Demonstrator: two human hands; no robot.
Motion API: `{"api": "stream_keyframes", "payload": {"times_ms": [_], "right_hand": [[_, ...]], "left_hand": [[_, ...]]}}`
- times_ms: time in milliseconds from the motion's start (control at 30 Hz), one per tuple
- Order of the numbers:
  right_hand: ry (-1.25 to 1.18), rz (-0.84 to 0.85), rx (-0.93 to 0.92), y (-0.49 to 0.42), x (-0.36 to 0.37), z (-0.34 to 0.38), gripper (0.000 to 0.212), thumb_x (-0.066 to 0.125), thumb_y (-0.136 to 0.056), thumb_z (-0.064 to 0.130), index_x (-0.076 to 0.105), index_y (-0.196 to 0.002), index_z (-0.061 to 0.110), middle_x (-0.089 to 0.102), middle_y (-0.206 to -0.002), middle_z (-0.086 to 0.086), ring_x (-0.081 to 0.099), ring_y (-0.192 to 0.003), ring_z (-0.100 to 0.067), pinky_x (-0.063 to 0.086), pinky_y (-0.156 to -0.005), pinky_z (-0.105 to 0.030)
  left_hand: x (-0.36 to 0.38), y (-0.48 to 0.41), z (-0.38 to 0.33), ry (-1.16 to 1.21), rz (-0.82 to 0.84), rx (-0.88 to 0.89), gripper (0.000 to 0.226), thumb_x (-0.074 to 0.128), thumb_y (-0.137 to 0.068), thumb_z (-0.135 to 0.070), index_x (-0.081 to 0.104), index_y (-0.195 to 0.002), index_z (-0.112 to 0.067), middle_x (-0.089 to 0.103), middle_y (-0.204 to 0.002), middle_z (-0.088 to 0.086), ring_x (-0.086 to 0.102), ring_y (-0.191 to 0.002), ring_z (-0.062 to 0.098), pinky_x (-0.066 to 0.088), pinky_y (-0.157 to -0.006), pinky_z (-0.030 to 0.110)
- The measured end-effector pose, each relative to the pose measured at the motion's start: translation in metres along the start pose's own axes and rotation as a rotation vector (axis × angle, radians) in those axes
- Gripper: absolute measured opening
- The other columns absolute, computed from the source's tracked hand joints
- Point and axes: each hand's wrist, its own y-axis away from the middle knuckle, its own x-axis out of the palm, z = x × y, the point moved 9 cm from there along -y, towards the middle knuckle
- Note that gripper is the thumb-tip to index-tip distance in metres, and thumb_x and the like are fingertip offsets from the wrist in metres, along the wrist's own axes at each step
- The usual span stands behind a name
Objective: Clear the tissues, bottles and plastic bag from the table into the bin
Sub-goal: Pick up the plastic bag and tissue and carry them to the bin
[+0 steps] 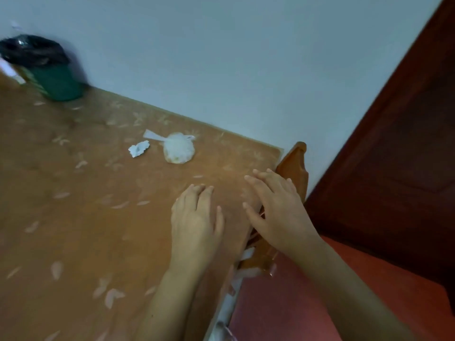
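A crumpled white tissue [139, 148] lies on the brown patterned table [86, 205]. Just right of it sits a tied clear plastic bag [178, 150] holding something pale. A green bin [53, 77] with a black liner stands at the far left corner of the table, against the wall. My left hand [195, 217] rests flat on the table near its right edge, fingers apart and empty. My right hand [275, 205] lies beside it over the table's edge, fingers spread, holding nothing. Both hands are well short of the tissue and bag. No bottles show.
A wooden chair back [294, 168] stands against the table's right edge, under my right hand. The white wall runs along the far side. A dark red door [394, 143] is on the right, above a reddish floor. A pale object [9, 70] sits beside the bin.
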Motion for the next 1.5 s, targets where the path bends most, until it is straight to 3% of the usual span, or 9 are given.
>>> {"api": "stream_keyframes", "payload": {"times_ms": [167,267,400,567,833,1267,1500], "right_hand": [[-0.015,0.063,-0.107,-0.044,0.032,0.013,0.046,0.050,-0.083,0.033,0.050,-0.125,0.015,0.051,-0.132,-0.010,0.038,-0.128,-0.030,0.026,-0.102,-0.054],[-0.068,0.106,-0.166,-0.073,0.051,0.019,0.044,0.054,-0.087,0.030,0.046,-0.129,0.018,0.045,-0.138,-0.007,0.030,-0.133,-0.026,0.013,-0.106,-0.044],[-0.105,0.140,-0.266,-0.116,0.072,0.025,0.046,0.054,-0.087,0.029,0.043,-0.131,0.018,0.043,-0.139,-0.004,0.026,-0.134,-0.023,0.013,-0.108,-0.044],[-0.126,0.189,-0.351,-0.174,0.109,0.025,0.045,0.060,-0.083,0.024,0.050,-0.124,0.012,0.051,-0.129,-0.010,0.037,-0.127,-0.031,0.023,-0.104,-0.054],[-0.149,0.230,-0.433,-0.239,0.187,0.032,0.042,0.071,-0.071,0.015,0.059,-0.111,0.006,0.060,-0.115,-0.017,0.052,-0.110,-0.038,0.036,-0.092,-0.058],[-0.059,0.326,-0.336,-0.302,0.308,0.014,0.045,0.068,-0.076,0.024,0.056,-0.116,0.007,0.054,-0.125,-0.018,0.042,-0.121,-0.040,0.031,-0.095,-0.061],[-0.080,0.402,-0.299,-0.307,0.354,0.005,0.050,0.064,-0.077,0.030,0.052,-0.122,0.010,0.048,-0.133,-0.016,0.037,-0.127,-0.035,0.026,-0.103,-0.059]], "left_hand": [[0.000,-0.018,0.035,-0.068,-0.057,-0.101,0.044,0.041,-0.081,-0.028,0.059,-0.113,-0.005,0.061,-0.115,0.014,0.052,-0.114,0.034,0.040,-0.093,0.044],[0.001,-0.030,0.054,-0.098,-0.096,-0.158,0.044,0.040,-0.081,-0.028,0.058,-0.113,-0.005,0.060,-0.115,0.014,0.052,-0.113,0.034,0.039,-0.094,0.043],[0.003,-0.052,0.079,-0.136,-0.155,-0.228,0.042,0.041,-0.081,-0.025,0.058,-0.112,-0.002,0.060,-0.114,0.017,0.053,-0.111,0.036,0.043,-0.092,0.047],[0.012,-0.079,0.115,-0.203,-0.199,-0.349,0.044,0.041,-0.082,-0.025,0.057,-0.114,-0.001,0.060,-0.116,0.018,0.053,-0.112,0.036,0.041,-0.093,0.045],[0.045,-0.114,0.197,-0.217,-0.188,-0.476,0.045,0.041,-0.082,-0.028,0.057,-0.114,0.000,0.060,-0.116,0.020,0.053,-0.112,0.038,0.042,-0.093,0.048],[0.133,-0.156,0.325,-0.160,-0.069,-0.588,0.050,0.040,-0.082,-0.032,0.056,-0.115,0.001,0.059,-0.118,0.021,0.055,-0.109,0.039,0.044,-0.091,0.050],[0.159,-0.180,0.374,-0.140,-0.063,-0.645,0.045,0.060,-0.084,-0.013,0.050,-0.126,-0.002,0.049,-0.131,0.022,0.043,-0.121,0.040,0.035,-0.099,0.052]]}}
